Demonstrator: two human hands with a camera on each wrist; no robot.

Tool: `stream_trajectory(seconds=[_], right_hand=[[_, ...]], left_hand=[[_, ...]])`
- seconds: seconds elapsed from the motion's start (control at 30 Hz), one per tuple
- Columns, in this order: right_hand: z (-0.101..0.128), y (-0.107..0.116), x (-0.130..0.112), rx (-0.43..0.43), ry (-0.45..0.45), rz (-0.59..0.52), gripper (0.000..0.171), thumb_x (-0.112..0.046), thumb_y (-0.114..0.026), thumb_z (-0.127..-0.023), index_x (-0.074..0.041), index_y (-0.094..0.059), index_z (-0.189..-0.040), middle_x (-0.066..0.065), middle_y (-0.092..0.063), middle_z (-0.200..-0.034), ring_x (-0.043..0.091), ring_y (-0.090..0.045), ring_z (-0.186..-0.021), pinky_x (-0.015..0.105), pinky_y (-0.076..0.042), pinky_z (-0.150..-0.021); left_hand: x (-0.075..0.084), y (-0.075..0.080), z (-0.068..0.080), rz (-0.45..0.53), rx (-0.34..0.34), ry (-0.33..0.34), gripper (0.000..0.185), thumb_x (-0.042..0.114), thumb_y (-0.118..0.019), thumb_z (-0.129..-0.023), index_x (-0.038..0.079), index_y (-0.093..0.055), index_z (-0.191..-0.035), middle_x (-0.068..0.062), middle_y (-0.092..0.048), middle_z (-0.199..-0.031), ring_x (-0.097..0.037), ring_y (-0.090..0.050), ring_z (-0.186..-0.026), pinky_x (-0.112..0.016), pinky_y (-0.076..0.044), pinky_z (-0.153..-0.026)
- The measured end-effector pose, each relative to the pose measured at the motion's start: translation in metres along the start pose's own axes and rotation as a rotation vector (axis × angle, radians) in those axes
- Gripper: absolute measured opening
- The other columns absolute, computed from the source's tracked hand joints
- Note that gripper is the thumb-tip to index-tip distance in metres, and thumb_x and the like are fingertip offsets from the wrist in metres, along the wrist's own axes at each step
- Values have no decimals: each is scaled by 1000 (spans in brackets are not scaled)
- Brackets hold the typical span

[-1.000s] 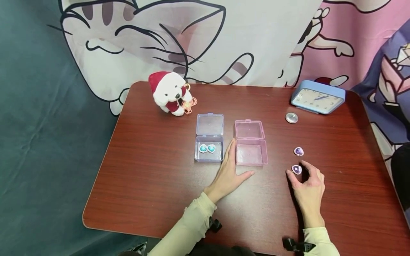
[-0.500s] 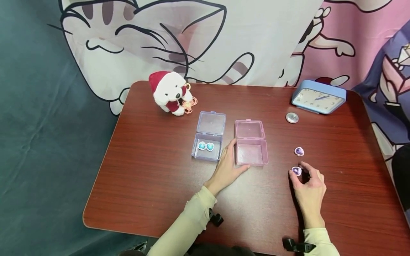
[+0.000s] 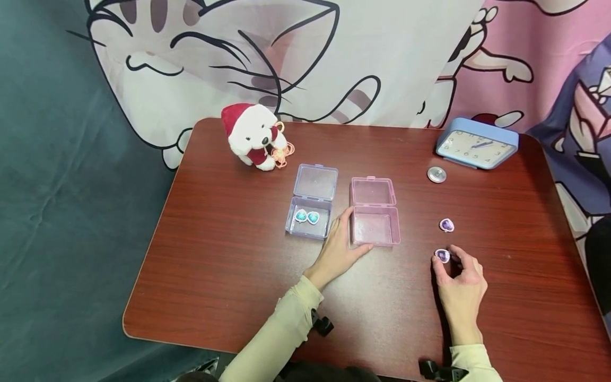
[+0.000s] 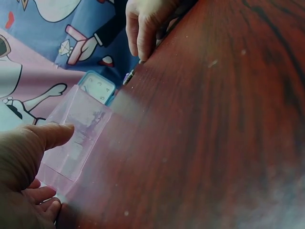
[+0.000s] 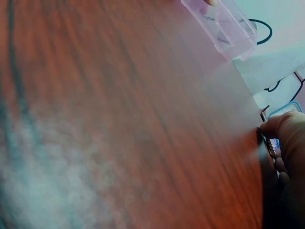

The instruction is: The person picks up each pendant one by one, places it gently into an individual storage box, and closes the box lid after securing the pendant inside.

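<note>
While the right hand [image 3: 459,281] lies on the tabletop [image 3: 229,276] with its fingers curled, its thumb and forefinger pinch a purple heart-shaped gem [image 3: 442,255] that sits low at the wood; whether it is lifted clear cannot be told. A second purple gem [image 3: 446,225] lies just beyond it, apart from the fingers, and farther back are a small round silver piece [image 3: 436,174] and a blue clock [image 3: 476,144] near the tabletop's far right corner. The left hand [image 3: 338,249] rests flat with fingers straight, set between two open boxes: its thumb lies along the front wall of the pink box [image 3: 374,226], whose tray holds nothing, and its fingers reach up that box's left side. Just to the left stands the clear lilac box [image 3: 308,223], with two blue heart-shaped gems [image 3: 306,216] in its tray. A white plush dog [image 3: 252,136] in a red hat sits at the far left edge.
</note>
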State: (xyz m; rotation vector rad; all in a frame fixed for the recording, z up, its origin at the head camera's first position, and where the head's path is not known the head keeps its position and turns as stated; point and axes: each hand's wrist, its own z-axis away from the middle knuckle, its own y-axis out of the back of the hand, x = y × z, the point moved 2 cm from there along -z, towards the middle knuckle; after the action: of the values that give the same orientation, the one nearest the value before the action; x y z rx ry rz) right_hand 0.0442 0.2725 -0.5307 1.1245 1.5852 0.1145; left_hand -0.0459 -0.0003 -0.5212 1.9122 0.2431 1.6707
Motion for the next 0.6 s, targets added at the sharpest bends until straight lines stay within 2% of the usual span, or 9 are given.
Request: stream_trajectory(seconds=[0.2,0.43,0.5,0.6], right_hand=[[-1,0,-1,15,1,-2,38,-1,-86,-80,5,-75,-116,26,-72,-97,30,-58,-89,14,-32,-80],[-1,-6,-9,23,-27,-50,39,-2,-89,-79,2,-77,-115,22,-74,-97,-6,-54,-89,9,-37,-81],[-2,-10,-17,18,-22,-77,40,-3,-91,-78,1,-78,-115,21,-75,-97,-8,-55,-90,9,-39,-82],[-4,-18,-33,19,-3,-130,41,-4,-92,-76,-1,-79,-115,19,-76,-98,-2,-58,-92,11,-40,-83]], left_hand=[[-1,0,0,5,0,3,99,26,-88,-87,10,-28,-164,-16,-51,-153,-26,-50,-137,-42,-43,-116],[-1,2,1,-1,8,0,99,26,-89,-87,9,-29,-163,-17,-50,-154,-27,-49,-138,-43,-43,-116],[0,3,1,1,9,-1,98,26,-88,-87,9,-29,-164,-17,-49,-156,-27,-49,-139,-43,-44,-116],[2,4,2,7,7,2,98,27,-88,-88,10,-29,-164,-16,-48,-157,-28,-49,-140,-44,-44,-117]])
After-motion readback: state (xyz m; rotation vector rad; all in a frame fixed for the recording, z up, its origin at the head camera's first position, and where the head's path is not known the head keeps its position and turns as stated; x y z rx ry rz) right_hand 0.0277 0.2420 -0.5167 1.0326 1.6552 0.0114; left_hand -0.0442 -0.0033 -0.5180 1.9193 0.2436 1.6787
